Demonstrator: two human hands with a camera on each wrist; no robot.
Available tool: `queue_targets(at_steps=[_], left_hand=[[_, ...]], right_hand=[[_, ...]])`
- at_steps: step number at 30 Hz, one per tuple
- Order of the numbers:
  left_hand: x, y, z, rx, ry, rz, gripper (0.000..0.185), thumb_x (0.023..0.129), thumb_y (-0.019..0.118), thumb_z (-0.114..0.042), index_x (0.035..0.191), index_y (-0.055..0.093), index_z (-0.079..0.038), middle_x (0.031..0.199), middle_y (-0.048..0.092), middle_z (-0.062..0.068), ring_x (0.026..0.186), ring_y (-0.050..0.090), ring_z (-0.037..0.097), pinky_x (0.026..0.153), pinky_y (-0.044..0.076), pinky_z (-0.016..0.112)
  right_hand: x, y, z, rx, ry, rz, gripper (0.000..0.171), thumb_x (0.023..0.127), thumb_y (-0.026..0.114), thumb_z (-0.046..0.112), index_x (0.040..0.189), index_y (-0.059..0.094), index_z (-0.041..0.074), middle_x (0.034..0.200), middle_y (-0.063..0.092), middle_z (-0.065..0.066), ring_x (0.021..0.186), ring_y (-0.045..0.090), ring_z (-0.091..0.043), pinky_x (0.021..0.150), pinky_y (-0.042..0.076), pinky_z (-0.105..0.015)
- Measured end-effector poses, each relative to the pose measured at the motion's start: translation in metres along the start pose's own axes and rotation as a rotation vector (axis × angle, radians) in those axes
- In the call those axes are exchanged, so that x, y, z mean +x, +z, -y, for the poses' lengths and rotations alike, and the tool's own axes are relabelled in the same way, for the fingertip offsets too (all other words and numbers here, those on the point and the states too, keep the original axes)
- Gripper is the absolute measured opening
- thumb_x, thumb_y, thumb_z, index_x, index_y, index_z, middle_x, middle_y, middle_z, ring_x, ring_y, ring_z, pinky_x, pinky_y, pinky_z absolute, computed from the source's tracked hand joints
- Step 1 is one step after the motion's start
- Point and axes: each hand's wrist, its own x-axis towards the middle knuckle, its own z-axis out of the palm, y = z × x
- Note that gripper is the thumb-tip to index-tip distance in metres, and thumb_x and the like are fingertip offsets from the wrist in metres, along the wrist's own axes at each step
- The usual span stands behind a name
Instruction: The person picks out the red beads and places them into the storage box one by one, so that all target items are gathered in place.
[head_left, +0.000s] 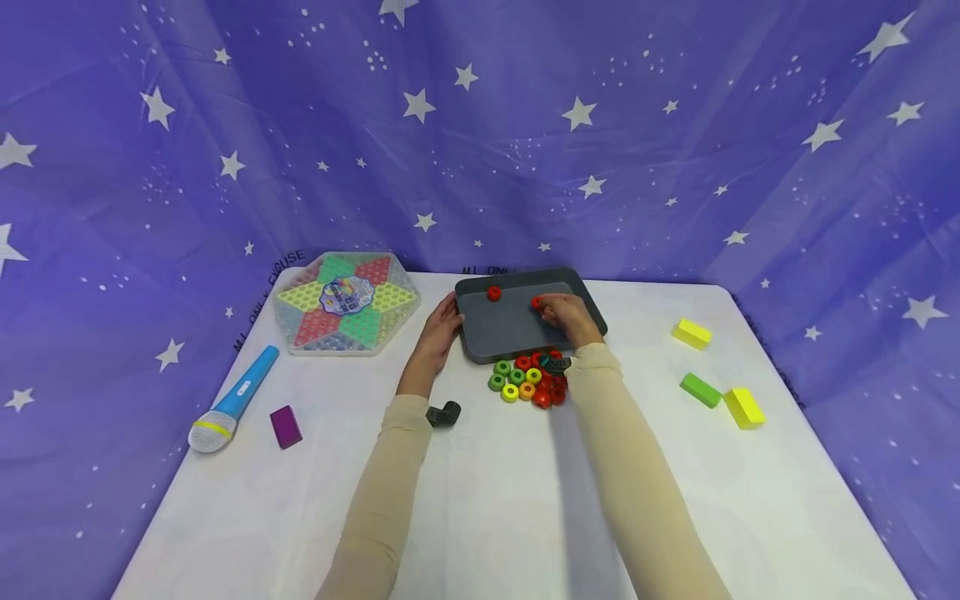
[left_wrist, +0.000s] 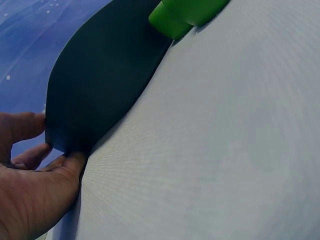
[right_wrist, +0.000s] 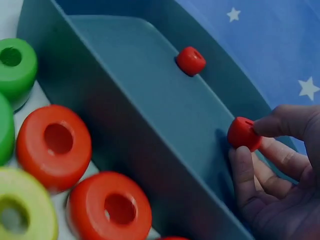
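A dark grey rectangular tray (head_left: 502, 332) lies near the table's back edge. My left hand (head_left: 437, 335) touches the tray's left end from outside, fingers and thumb against its wall. Over the tray's right part, my right hand (head_left: 570, 318) pinches a red bead (right_wrist: 242, 134) between thumb and fingers. Another red bead (right_wrist: 191, 61) sits inside the tray by the far wall. In front of the tray, a cluster holds several red beads (head_left: 542, 399), green beads (head_left: 497, 382), yellow beads (head_left: 510, 392) and an orange bead (head_left: 527, 391). The right wrist's camera partly covers the cluster.
At the left lie a hexagonal game board (head_left: 347, 304), a blue toy microphone (head_left: 236, 402) and a purple block (head_left: 286, 427). To the right are two yellow blocks (head_left: 692, 334) and a green block (head_left: 701, 390). A blue starry curtain (head_left: 510, 150) hangs behind the white table (head_left: 487, 517).
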Motion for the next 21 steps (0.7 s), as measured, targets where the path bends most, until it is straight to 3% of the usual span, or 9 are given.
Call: queue_targets(at_steps=[3, 7, 10, 16, 21], left_hand=[[0.000, 0.000, 0.001, -0.002, 0.001, 0.000, 0.063, 0.097, 0.045, 0.004, 0.154, 0.024, -0.013, 0.160, 0.022, 0.008, 0.146, 0.022, 0.018, 0.118, 0.022, 0.038], [-0.001, 0.002, 0.004, -0.005, -0.003, 0.001, 0.062, 0.097, 0.045, 0.004, 0.154, 0.025, -0.013, 0.160, 0.021, 0.008, 0.146, 0.022, 0.018, 0.118, 0.021, 0.038], [-0.002, 0.003, 0.007, -0.004, -0.009, -0.006, 0.062, 0.097, 0.045, 0.003, 0.153, 0.025, -0.013, 0.160, 0.022, 0.007, 0.146, 0.022, 0.018, 0.118, 0.022, 0.037], [-0.005, 0.003, 0.007, -0.003, -0.009, -0.001, 0.062, 0.098, 0.044, 0.004, 0.154, 0.024, -0.012, 0.160, 0.020, 0.009, 0.146, 0.021, 0.019, 0.118, 0.022, 0.038], [-0.006, 0.002, 0.003, -0.008, 0.013, 0.003, 0.062, 0.097, 0.044, 0.005, 0.154, 0.023, -0.010, 0.160, 0.020, 0.011, 0.147, 0.020, 0.021, 0.119, 0.021, 0.039]], right_hand=[[0.003, 0.005, 0.003, -0.023, -0.009, -0.001, 0.037, 0.098, 0.053, 0.017, 0.131, 0.058, 0.003, 0.120, 0.060, -0.007, 0.087, 0.059, -0.007, 0.090, 0.052, -0.022], [0.005, 0.010, 0.008, -0.054, -0.001, -0.029, 0.033, 0.095, 0.059, 0.019, 0.123, 0.064, 0.003, 0.099, 0.064, -0.004, 0.071, 0.060, -0.004, 0.083, 0.054, -0.022], [0.005, 0.012, 0.011, -0.089, 0.023, -0.039, 0.030, 0.093, 0.062, 0.020, 0.118, 0.066, 0.004, 0.094, 0.064, -0.003, 0.065, 0.059, -0.004, 0.082, 0.054, -0.023], [0.008, 0.018, 0.016, -0.154, 0.068, -0.062, 0.028, 0.090, 0.063, 0.016, 0.116, 0.067, 0.006, 0.104, 0.063, -0.005, 0.073, 0.062, -0.008, 0.088, 0.053, -0.027], [0.014, 0.029, 0.021, -0.137, 0.006, -0.038, 0.033, 0.089, 0.063, 0.008, 0.121, 0.066, 0.004, 0.116, 0.064, -0.008, 0.081, 0.062, -0.011, 0.088, 0.053, -0.027]])
